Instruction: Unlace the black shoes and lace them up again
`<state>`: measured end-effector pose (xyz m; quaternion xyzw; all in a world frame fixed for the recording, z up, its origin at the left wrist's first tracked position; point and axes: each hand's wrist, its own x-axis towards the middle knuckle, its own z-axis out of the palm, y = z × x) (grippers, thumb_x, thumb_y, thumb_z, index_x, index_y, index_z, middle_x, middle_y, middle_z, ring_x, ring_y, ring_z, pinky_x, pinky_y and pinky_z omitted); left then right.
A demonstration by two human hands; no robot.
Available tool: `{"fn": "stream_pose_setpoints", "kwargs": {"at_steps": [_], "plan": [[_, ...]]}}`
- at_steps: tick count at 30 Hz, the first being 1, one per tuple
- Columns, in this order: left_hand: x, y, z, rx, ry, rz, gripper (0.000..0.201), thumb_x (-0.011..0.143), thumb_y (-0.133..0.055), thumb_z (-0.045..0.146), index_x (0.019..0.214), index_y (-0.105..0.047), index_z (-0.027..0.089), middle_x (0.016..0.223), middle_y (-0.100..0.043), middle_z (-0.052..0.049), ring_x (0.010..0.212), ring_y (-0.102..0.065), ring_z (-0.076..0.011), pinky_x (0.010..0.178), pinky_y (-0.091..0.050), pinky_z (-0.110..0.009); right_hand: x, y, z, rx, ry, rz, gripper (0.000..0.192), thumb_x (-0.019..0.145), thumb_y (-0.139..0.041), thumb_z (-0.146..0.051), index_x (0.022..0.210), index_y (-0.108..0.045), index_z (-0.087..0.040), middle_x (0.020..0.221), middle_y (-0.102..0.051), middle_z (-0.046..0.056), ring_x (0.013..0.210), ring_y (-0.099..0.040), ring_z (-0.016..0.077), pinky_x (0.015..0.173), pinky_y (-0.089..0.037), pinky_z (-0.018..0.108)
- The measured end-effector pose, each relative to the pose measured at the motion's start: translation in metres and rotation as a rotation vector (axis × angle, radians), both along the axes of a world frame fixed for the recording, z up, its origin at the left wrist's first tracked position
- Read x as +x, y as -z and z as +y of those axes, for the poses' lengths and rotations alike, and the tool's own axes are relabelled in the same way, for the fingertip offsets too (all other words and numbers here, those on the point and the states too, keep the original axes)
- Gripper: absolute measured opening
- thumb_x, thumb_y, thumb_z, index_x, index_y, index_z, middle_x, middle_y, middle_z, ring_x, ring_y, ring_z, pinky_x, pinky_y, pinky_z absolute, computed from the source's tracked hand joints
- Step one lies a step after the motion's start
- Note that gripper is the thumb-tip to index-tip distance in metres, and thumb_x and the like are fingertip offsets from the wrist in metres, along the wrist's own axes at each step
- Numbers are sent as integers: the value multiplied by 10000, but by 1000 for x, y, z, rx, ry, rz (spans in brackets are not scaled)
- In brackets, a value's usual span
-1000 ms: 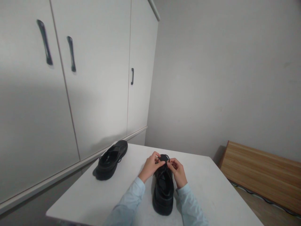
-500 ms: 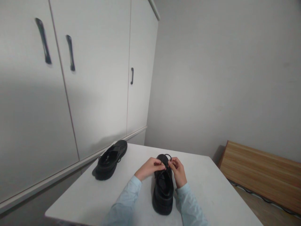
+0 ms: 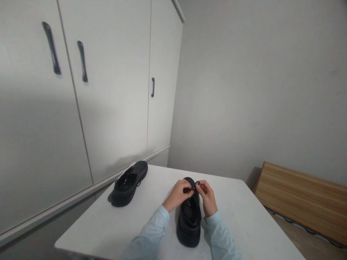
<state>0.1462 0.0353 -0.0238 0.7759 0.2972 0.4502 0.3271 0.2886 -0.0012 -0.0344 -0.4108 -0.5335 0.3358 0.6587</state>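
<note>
Head view: black shoe [image 3: 189, 220] sits at six o'clock on the white table [image 3: 244, 224], heel toward the wearer, toe pointing to twelve. Left hand [image 3: 179, 195] and right hand [image 3: 208, 196] meet over its front, each pinching the thin black lace [image 3: 193, 187] between fingertips, hands nearly touching. Lace looks soft, limp and a little slick, best held close to the eyelets; the shoe itself seems light but firm-soled, easy to steady by the heel. Second black shoe [image 3: 128, 184] lies at ten o'clock, well apart, near the white cabinet [image 3: 108, 90]. Wooden board [image 3: 300, 202] rests at three o'clock.
</note>
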Motion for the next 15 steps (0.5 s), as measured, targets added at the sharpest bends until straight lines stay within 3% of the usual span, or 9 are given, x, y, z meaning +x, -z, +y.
{"fn": "stream_pose_setpoints", "kwargs": {"at_steps": [6,15], "plan": [[-1,7,5,-25,-6,-28,85,691,-651,269,689,-673,186,793,-638,-57,830,-552,-211,782,-382,-295,2,6,5,8,31,99,181,756,-626,-359,708,-561,-197,679,-535,-21,674,-502,140,647,-405,245],[-11,0,7,-215,79,-55,240,678,-668,398,671,-633,161,710,-601,-29,733,-536,-174,668,-371,-241,2,6,4,-57,52,157,235,739,-632,-425,712,-623,-192,680,-624,25,670,-570,180,675,-449,303]]}}
